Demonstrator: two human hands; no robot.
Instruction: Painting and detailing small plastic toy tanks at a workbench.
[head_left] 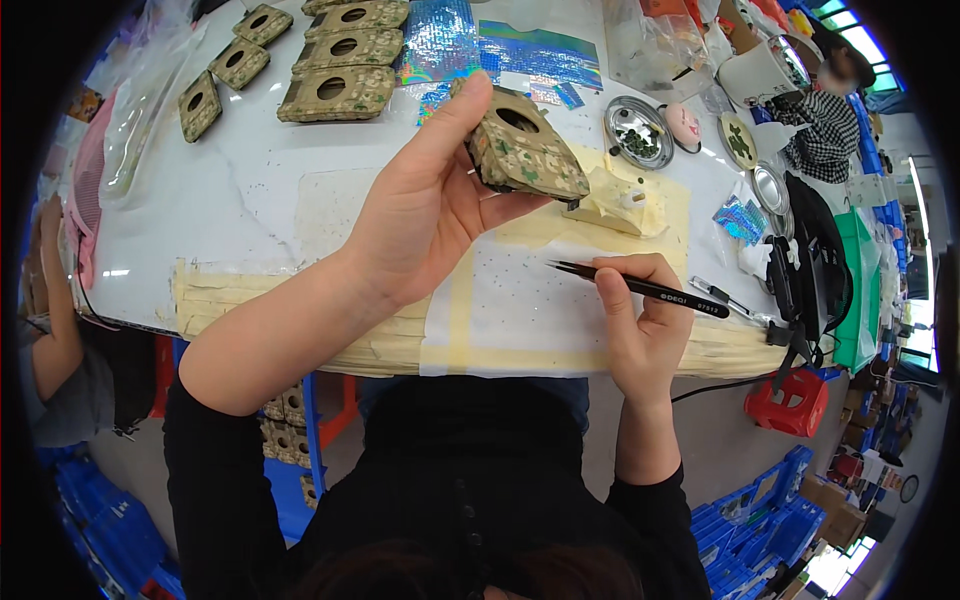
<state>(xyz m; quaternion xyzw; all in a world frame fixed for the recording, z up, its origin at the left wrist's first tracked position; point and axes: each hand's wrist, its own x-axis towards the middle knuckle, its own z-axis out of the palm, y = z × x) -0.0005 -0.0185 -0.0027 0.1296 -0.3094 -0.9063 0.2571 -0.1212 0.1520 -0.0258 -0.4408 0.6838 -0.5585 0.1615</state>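
Note:
Raised over the table, my left hand grips a camouflage-painted model tank hull with a round hole in its top. Its far side and underside are hidden. My right hand pinches black fine-tipped tweezers, their points aimed left, just apart from each other and below the hull. Beneath them lies a white sheet dotted with tiny specks. Behind the tweezers, a pale-yellow taped block carries a small white piece. Farther back, a round metal dish contains small dark green parts.
Several similar camouflage hulls stand at the back left. Shiny blue holographic sheets lie behind my left hand. A pen-like tool, a black bag and a green bin are at right. Other people sit at left and far right.

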